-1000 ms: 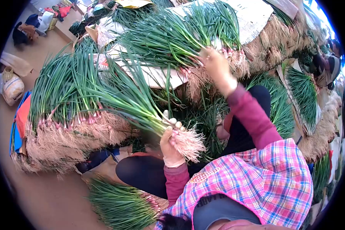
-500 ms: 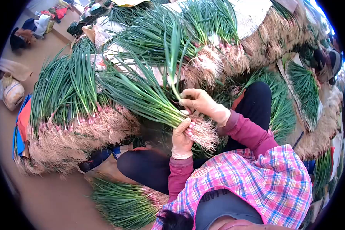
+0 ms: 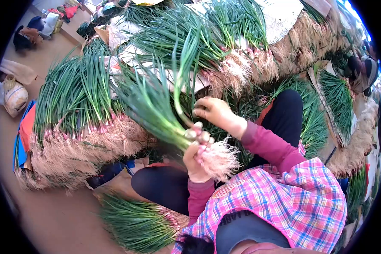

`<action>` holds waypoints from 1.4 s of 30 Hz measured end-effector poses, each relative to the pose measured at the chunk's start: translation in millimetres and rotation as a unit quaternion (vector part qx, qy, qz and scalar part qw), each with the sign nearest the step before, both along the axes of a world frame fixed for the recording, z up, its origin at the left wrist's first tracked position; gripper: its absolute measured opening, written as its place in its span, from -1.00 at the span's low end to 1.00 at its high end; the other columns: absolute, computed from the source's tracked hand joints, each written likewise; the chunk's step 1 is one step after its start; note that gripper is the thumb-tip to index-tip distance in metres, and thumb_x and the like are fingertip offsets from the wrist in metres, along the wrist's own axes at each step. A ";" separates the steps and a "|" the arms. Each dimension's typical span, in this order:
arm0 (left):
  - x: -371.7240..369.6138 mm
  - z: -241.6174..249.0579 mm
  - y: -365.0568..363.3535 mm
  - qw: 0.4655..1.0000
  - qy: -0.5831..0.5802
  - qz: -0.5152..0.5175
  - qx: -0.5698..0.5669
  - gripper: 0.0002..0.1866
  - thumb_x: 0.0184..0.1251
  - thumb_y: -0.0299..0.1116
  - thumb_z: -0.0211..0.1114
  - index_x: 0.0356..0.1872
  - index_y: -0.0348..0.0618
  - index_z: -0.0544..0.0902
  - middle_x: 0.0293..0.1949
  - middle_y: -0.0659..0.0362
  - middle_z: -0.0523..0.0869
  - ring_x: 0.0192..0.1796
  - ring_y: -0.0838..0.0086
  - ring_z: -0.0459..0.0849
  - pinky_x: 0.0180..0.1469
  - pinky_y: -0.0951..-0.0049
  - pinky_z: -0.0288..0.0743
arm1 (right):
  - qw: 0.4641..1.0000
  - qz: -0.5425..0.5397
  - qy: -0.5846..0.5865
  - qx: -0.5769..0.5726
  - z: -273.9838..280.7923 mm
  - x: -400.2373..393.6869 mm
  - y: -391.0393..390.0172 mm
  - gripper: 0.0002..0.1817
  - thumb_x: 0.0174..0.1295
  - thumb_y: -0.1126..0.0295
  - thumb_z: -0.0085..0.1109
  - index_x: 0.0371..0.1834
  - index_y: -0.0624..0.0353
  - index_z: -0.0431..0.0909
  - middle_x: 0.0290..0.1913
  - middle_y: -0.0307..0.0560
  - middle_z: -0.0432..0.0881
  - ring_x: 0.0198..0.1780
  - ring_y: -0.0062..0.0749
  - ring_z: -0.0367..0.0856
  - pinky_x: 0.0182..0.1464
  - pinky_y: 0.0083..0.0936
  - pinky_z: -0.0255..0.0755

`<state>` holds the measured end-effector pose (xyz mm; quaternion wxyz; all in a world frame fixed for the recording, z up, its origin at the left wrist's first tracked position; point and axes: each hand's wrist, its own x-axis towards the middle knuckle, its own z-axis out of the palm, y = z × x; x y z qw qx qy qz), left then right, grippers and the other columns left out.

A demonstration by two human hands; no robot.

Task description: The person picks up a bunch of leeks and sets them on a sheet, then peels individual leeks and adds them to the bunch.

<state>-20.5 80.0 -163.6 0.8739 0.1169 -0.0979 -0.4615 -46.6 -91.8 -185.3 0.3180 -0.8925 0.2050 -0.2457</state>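
My left hand [image 3: 196, 163], in a pale glove, is closed around a bunch of green onions [image 3: 158, 120] near the bulbs. The leaves fan out to the upper left, blurred by motion, and the pale roots [image 3: 219, 158] hang out to the right. One thicker stalk [image 3: 178, 95] stands up apart from the other leaves, its lower end at my left fingers. My right hand [image 3: 218, 113], also gloved, is just above and right of the bunch. Its fingers are bent and apart, with nothing visible in them.
Rows of green onions [image 3: 78, 95] with roots toward me lie at the left, and more onions [image 3: 237, 25] lie at the top. A smaller pile [image 3: 137, 222] lies below my knee. Further onions [image 3: 336, 99] are at the right. A bag [image 3: 15, 99] sits on the floor at the far left.
My right hand has let go of the thick stalk and moved slightly away from the bunch. My left hand has shifted a little left and down, and the bunch has tilted more upright.
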 end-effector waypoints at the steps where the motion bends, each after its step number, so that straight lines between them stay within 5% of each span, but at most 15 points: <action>1: 4.5 0.8 3.2 0.997 -0.051 0.042 -0.038 -0.65 0.16 -0.48 0.21 0.00 -0.16 0.46 0.05 0.13 0.50 -0.28 0.51 0.37 -0.17 0.42 0.40 | 0.981 -0.083 -0.129 -0.120 17.8 -6.3 1.2 -0.65 0.11 0.17 0.40 -0.06 -0.02 0.62 -0.24 -0.08 0.66 -0.26 -0.14 0.66 -0.21 -0.30 0.54; 3: 8.7 0.8 9.2 0.992 -0.022 0.085 -0.085 -0.49 0.13 -0.53 0.22 0.17 -0.19 0.40 0.09 0.10 0.46 -0.25 0.48 0.43 -0.16 0.41 0.43 | 0.942 -0.308 -0.120 -0.051 52.1 -16.5 -38.9 -0.57 0.14 0.06 0.38 -0.04 0.08 0.60 -0.20 -0.03 0.66 -0.15 -0.18 0.66 -0.14 -0.27 0.52; 4: 5.8 13.1 12.3 0.991 0.035 0.106 -0.071 -0.42 0.07 -0.59 0.22 0.20 -0.18 0.37 0.04 0.09 0.48 -0.27 0.47 0.45 -0.19 0.41 0.43 | 0.912 -0.367 -0.036 -0.180 59.9 -20.3 -70.1 -0.54 0.19 -0.03 0.30 -0.06 0.11 0.60 -0.23 0.00 0.66 -0.15 -0.16 0.66 -0.12 -0.26 0.50; 6: 10.8 16.9 3.4 0.994 -0.050 0.081 -0.045 -0.26 0.11 -0.54 0.28 0.38 -0.18 0.22 0.02 0.12 0.48 -0.22 0.47 0.46 -0.14 0.38 0.44 | 0.953 -0.271 0.130 0.034 83.6 -16.6 -102.0 -0.55 0.19 0.03 0.30 -0.06 0.19 0.63 -0.12 0.06 0.69 -0.14 -0.23 0.67 -0.07 -0.31 0.49; 9: 0.5 9.7 -3.9 0.999 0.001 0.037 0.007 -0.25 0.14 -0.51 0.31 0.40 -0.18 0.22 0.01 0.15 0.48 -0.11 0.42 0.51 0.01 0.33 0.46 | 0.932 -0.072 -0.058 0.350 45.3 -17.0 -185.2 -0.68 0.24 0.20 0.24 -0.05 0.15 0.71 -0.20 -0.14 0.72 -0.32 -0.48 0.56 -0.23 -0.45 0.40; 12: 4.6 -7.7 -7.1 1.000 -0.001 0.014 -0.008 -0.35 0.15 -0.50 0.32 0.31 -0.19 0.32 0.04 0.14 0.51 -0.08 0.39 0.53 0.05 0.33 0.47 | 0.874 -0.129 -0.333 0.331 106.7 -32.0 -152.2 -0.77 0.36 0.25 0.13 -0.10 0.08 0.70 -0.47 -0.33 0.58 -0.49 -0.67 0.45 -0.45 -0.68 0.28; 16: 1.7 -7.3 -6.4 0.998 -0.010 0.036 0.060 -0.45 0.20 -0.54 0.26 0.27 -0.20 0.40 0.08 0.09 0.56 0.14 0.28 0.53 0.20 0.22 0.46 | 0.895 -0.020 -0.228 0.383 68.6 -30.0 -130.9 -0.73 0.45 0.25 0.00 0.04 0.12 0.59 -0.41 -0.31 0.58 -0.53 -0.67 0.48 -0.42 -0.74 0.44; 19: 0.0 -12.4 -8.3 0.997 0.013 0.019 0.067 -0.47 0.19 -0.56 0.25 0.24 -0.22 0.41 0.11 0.02 0.57 0.20 0.24 0.56 0.29 0.18 0.44 | 0.725 0.046 -0.296 0.620 59.4 -39.4 -88.2 -0.63 0.48 0.18 -0.07 0.08 0.21 0.57 -0.43 -0.39 0.51 -0.44 -0.71 0.48 -0.44 -0.72 0.36; 23: 8.0 -40.4 -6.7 0.990 0.001 -0.038 0.137 -0.59 0.26 -0.55 0.20 0.16 -0.33 0.48 0.08 -0.06 0.62 0.11 0.21 0.63 0.28 0.14 0.47 | 0.841 0.130 -0.122 0.511 25.4 -59.8 -14.3 -0.65 0.44 0.23 0.03 0.11 0.24 0.55 -0.30 -0.32 0.63 -0.24 -0.66 0.57 -0.20 -0.61 0.47; 24: 21.1 -78.2 0.0 0.988 -0.018 -0.086 0.123 -0.60 0.24 -0.55 0.24 0.12 -0.34 0.49 -0.02 -0.09 0.65 -0.05 0.25 0.67 0.15 0.20 0.55 | 0.831 0.149 -0.128 0.521 15.0 -55.7 0.1 -0.64 0.42 0.25 0.06 0.14 0.24 0.54 -0.24 -0.28 0.67 -0.15 -0.61 0.60 -0.09 -0.56 0.48; 26: -6.6 -21.1 -17.1 0.977 -0.008 -0.014 0.210 -0.69 0.24 -0.58 0.25 0.03 -0.28 0.53 -0.25 0.04 0.69 -0.49 0.73 0.49 -0.55 0.84 0.29 | 0.658 0.114 -0.138 0.732 -8.5 -44.3 -5.1 -0.60 0.38 0.28 0.13 0.22 0.21 0.47 -0.08 -0.18 0.68 -0.06 -0.49 0.62 0.04 -0.46 0.48; 30: -9.5 -20.1 -12.7 0.978 -0.023 -0.041 0.203 -0.66 0.22 -0.58 0.26 0.04 -0.29 0.51 -0.22 0.06 0.65 -0.37 0.61 0.57 -0.18 0.60 0.57 | 0.679 0.102 -0.233 0.689 -17.6 -33.4 -10.9 -0.67 0.34 0.31 0.21 0.11 0.16 0.55 -0.21 -0.24 0.69 -0.20 -0.57 0.63 -0.12 -0.60 0.50; 33: -3.1 -21.7 -6.2 0.972 -0.064 -0.043 0.221 -0.66 0.21 -0.59 0.26 0.03 -0.30 0.50 -0.25 0.11 0.63 -0.33 0.53 0.59 -0.02 0.42 0.59 | 0.817 0.119 -0.162 0.540 -10.9 -28.1 -2.2 -0.74 0.29 0.32 0.27 -0.01 0.17 0.64 -0.18 -0.27 0.72 -0.36 -0.69 0.57 -0.24 -0.69 0.46; 38: 1.2 -32.8 -3.8 0.976 -0.059 -0.052 0.204 -0.58 0.16 -0.61 0.27 0.09 -0.30 0.49 -0.25 0.09 0.62 -0.29 0.45 0.64 -0.03 0.32 0.63 | 0.699 0.161 -0.148 0.681 7.1 -18.7 -7.0 -0.66 0.36 0.36 0.16 0.18 0.14 0.53 -0.25 -0.32 0.68 -0.50 -0.82 0.39 -0.50 -0.79 0.36; 42: 2.8 -46.7 -2.2 0.979 -0.004 -0.051 0.197 -0.59 0.17 -0.63 0.24 0.09 -0.29 0.50 -0.15 0.02 0.66 -0.23 0.38 0.66 -0.02 0.30 0.64 | 0.698 0.074 -0.222 0.677 -16.8 -11.8 5.0 -0.69 0.40 0.30 0.13 0.13 0.14 0.54 -0.28 -0.34 0.65 -0.47 -0.82 0.43 -0.46 -0.78 0.39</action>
